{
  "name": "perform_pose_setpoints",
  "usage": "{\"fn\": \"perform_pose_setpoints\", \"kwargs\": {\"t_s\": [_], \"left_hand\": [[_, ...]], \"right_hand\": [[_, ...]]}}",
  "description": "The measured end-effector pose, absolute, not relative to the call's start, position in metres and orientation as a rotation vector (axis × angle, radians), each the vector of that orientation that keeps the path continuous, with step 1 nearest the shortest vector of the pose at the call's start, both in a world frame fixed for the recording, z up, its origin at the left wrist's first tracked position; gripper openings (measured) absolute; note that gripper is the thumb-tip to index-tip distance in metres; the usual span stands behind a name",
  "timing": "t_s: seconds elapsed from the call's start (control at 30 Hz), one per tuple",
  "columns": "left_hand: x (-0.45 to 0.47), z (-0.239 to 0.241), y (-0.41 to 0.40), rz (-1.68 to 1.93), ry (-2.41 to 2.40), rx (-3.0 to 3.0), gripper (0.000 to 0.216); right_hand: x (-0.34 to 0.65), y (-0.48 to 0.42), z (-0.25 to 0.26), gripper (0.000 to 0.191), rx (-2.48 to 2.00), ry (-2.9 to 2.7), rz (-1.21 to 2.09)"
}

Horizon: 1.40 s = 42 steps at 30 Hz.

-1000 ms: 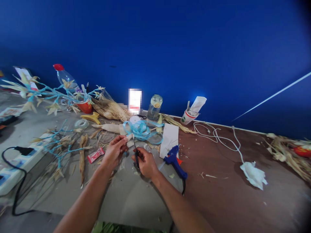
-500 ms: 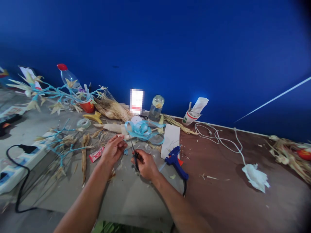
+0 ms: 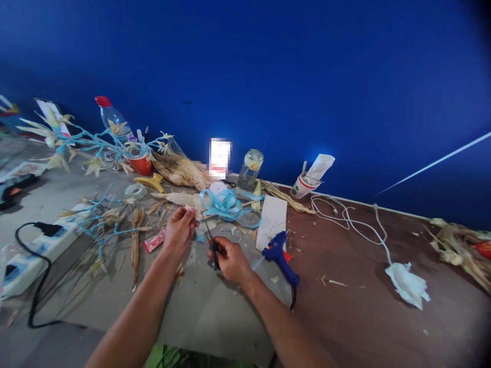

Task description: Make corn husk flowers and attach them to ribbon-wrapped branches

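Observation:
My left hand (image 3: 180, 227) is closed, pinching a small pale piece of corn husk (image 3: 189, 208) between thumb and fingertips. In my right hand (image 3: 230, 260) are dark scissors (image 3: 209, 231), their blades pointing up and away beside the left fingers, apart from the husk piece. A loose bundle of light blue ribbon (image 3: 222, 204) lies just beyond both hands. Left of my left hand is a red and white packet (image 3: 154, 241). A blue glue gun (image 3: 282, 258) rests to the right of my right hand, partly on a white sheet (image 3: 271, 220).
Blue-wrapped branches with husk flowers (image 3: 94, 166) stick out of a red cup (image 3: 141, 164). A power strip (image 3: 38, 255) lies at left. Along the wall stand a glass jar (image 3: 250, 171) and a white cup (image 3: 303, 185). A white cable (image 3: 356, 222) and crumpled tissue (image 3: 407, 283) lie at right.
My left hand has turned and drawn slightly away from the scissor blades. The pale piece, earlier pointing toward the blades, now stands up from its fingertips. The view has shifted slightly.

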<state>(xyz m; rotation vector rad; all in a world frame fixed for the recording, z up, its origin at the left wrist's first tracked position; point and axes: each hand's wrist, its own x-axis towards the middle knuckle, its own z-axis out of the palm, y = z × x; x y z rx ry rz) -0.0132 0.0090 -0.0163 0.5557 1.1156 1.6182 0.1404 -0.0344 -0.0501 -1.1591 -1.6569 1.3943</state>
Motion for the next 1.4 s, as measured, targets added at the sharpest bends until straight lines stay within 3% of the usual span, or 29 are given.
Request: {"fn": "perform_pose_setpoints", "kwargs": {"t_s": [0.63,1.4], "left_hand": [[-0.016,-0.026,0.015,1.670,1.291,0.741,0.028],[-0.015,-0.025,0.015,1.653,1.327,0.741,0.027]], "right_hand": [[0.139,-0.037,-0.037,0.024,-1.113,-1.478,1.576],[0.137,-0.038,-0.040,0.026,-1.149,-1.562,1.548]]}}
